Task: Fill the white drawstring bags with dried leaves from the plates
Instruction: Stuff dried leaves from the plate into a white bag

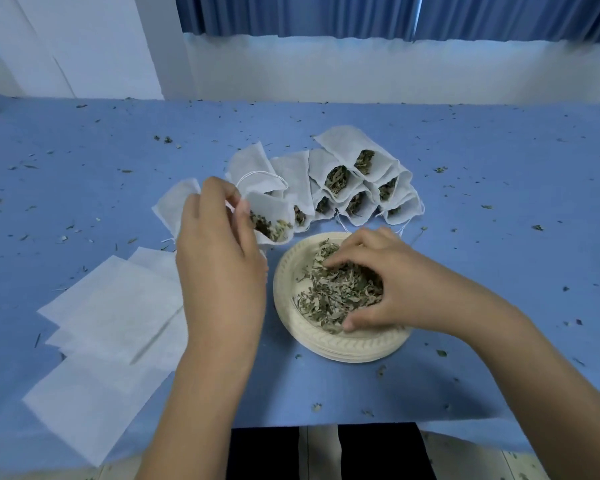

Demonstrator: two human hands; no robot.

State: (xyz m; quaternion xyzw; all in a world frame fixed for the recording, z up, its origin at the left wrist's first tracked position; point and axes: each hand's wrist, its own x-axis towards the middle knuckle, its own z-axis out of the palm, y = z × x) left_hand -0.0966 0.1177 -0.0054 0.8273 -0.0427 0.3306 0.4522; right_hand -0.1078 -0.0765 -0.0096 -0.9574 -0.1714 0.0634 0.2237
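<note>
bag (271, 216): white, held up off the table (499, 220), mouth open toward the camera, partly filled. it sits at the fingertips of the left hand (219, 251), just up and left of the plate (286, 317).
left hand: back to the camera, thumb and fingers pinching the bag's rim on its left side. the bag sticks out to the right of the fingers.
leaves (329, 296): dry, green-grey, piled in the plate, partly under the right hand (378, 282).
right hand: over the plate, fingers and thumb curled down round a heap of leaves. near the bag but not touching it.
plate: cream, ridged rim, near the table's front edge, between the two forearms. looks like the top of a stack.
filled bags (343, 168): a leaning, overlapping row behind the plate, mouths open with leaves inside, strings loose.
empty bags (118, 306): flat white pieces fanned out left of the left forearm.
table: blue cover, leaf crumbs scattered all over.
curtain (326, 15): blue, along the far wall.
</note>
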